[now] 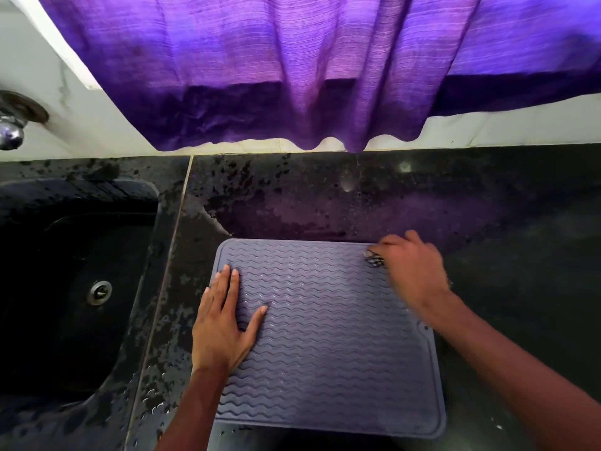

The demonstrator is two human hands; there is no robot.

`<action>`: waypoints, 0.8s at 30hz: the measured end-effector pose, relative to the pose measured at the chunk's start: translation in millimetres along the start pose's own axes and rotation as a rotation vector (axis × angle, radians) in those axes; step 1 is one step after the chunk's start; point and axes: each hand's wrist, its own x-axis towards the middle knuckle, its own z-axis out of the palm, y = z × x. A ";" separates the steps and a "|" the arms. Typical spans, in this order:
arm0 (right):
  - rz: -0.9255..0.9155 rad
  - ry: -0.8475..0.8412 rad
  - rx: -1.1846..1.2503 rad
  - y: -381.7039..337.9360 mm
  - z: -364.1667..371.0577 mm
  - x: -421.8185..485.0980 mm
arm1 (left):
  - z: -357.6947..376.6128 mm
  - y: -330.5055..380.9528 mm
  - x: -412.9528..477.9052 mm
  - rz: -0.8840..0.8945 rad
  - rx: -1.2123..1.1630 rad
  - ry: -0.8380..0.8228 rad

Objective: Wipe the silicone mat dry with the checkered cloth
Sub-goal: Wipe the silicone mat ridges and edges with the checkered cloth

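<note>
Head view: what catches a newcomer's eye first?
The bright purple curtain hanging across the top grabs attention first. Below it, the grey wavy-ribbed silicone mat lies on the wet black counter, right of the dark sink. The left hand presses flat on its left edge while the right hand, blurred, holds the checkered cloth at its far right corner.

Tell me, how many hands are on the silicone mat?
2. The left hand lies flat on the left side of the silicone mat. The right hand, blurred, is at its far right corner, gripping the checkered cloth, mostly hidden under it.
</note>
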 end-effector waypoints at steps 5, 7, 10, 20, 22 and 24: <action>-0.160 -0.006 0.119 -79.6 16.3 17.2 | 0.3 -1.1 1.1 -0.001 -0.014 -0.007; -0.179 0.001 0.087 -85.5 26.2 16.0 | 1.5 -0.7 1.0 -0.005 -0.022 0.004; -0.206 0.036 0.017 -64.4 30.1 10.2 | 3.3 -1.0 1.1 0.007 -0.023 0.023; 0.042 -0.051 -0.180 53.3 12.6 -20.2 | 3.1 0.2 1.0 0.014 -0.025 0.047; 0.110 -0.069 -0.166 61.9 5.1 -16.2 | 3.0 0.6 0.8 0.014 -0.014 0.047; 0.158 -0.030 -0.076 66.0 4.1 -8.1 | 3.2 0.6 0.9 0.011 -0.006 0.045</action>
